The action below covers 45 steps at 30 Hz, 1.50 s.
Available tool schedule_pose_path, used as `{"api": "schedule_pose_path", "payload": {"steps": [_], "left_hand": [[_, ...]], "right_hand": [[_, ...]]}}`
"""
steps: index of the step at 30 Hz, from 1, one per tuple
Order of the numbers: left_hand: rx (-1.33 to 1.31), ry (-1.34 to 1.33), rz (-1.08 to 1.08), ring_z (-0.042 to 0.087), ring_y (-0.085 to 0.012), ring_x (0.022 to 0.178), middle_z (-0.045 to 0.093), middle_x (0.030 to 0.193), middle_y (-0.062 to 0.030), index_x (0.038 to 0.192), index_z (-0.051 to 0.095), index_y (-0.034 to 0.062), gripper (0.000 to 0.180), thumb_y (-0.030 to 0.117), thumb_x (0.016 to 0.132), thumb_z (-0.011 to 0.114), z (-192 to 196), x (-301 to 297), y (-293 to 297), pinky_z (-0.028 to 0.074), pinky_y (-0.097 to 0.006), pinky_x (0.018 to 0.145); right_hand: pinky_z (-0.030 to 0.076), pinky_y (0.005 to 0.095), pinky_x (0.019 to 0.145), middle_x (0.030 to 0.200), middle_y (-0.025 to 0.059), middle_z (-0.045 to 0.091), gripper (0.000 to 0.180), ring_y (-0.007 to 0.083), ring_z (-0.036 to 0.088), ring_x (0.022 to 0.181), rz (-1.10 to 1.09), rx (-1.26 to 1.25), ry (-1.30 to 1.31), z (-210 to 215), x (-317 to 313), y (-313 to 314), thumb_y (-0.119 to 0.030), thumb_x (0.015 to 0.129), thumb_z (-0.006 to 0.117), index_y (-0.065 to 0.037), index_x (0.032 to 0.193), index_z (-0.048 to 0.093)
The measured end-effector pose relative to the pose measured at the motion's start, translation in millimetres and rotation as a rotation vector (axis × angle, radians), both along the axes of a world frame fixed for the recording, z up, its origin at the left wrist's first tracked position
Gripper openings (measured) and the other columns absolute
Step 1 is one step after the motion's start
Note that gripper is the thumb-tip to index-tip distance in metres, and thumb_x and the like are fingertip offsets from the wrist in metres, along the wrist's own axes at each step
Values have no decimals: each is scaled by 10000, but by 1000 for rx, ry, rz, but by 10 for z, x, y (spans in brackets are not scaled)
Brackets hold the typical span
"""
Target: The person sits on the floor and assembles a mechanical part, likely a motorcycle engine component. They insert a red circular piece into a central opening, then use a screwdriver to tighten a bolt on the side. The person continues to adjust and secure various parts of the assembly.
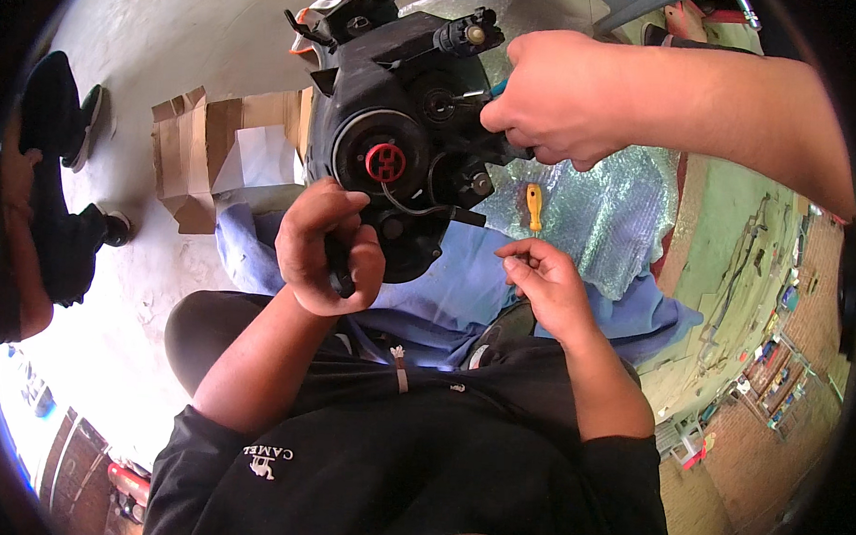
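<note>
A black headlight housing (pixel 397 68) stands before me with its back side up, a red round part with a thin cable (pixel 385 160) in one opening. My left hand (pixel 330 250) is closed around the housing's lower left edge. My right hand (pixel 545 286) hovers apart from it at the lower right, thumb and fingers pinched together; what they hold, if anything, is too small to tell. From the right, a co-worker's hand (pixel 561 98) grips a blue-handled tool, probably a screwdriver (pixel 472 98), its thin shaft reaching toward a round opening.
A yellow-handled screwdriver (pixel 534 205) lies on bubble wrap (pixel 609 208) right of the housing. Beneath is a blue cloth (pixel 436 310). Left lies an opened cardboard box (pixel 191 155). Another person's dark shoe (pixel 84 128) is at far left. Various tools and parts (pixel 782 374) lie at far right.
</note>
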State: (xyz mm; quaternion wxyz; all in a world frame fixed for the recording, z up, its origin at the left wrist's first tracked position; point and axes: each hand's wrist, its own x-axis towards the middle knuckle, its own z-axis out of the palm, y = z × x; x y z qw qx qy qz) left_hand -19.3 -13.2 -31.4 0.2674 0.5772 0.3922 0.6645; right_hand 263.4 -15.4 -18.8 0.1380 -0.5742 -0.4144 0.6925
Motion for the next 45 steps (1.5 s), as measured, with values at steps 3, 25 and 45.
{"api": "schedule_pose_path", "payload": {"steps": [3,25,45], "left_hand": [[13,82,0,340,-97,547,428,692,-35,1142,495,-72,480,-109,665,455,12,-17,2,286,-237,524],[-5,120,57,396,-182,475,455,607,-53,1059,542,-49,462,-133,607,491,96,23,44,330,-300,474],[-16,205,47,417,-241,468,461,594,-69,1073,545,-36,492,-126,592,496,131,-25,59,358,-345,465]], "right_hand": [[438,200,674,814,-36,600,178,37,530,740,31,-8,22,-18,5,22,-125,949,649,-1,1076,664],[467,225,724,863,-9,627,203,62,554,783,184,5,-67,-93,-24,8,-135,962,634,-5,1116,653],[473,248,754,856,7,633,226,87,570,798,228,32,-133,-114,-55,-2,-158,944,654,-1,1106,660]]}}
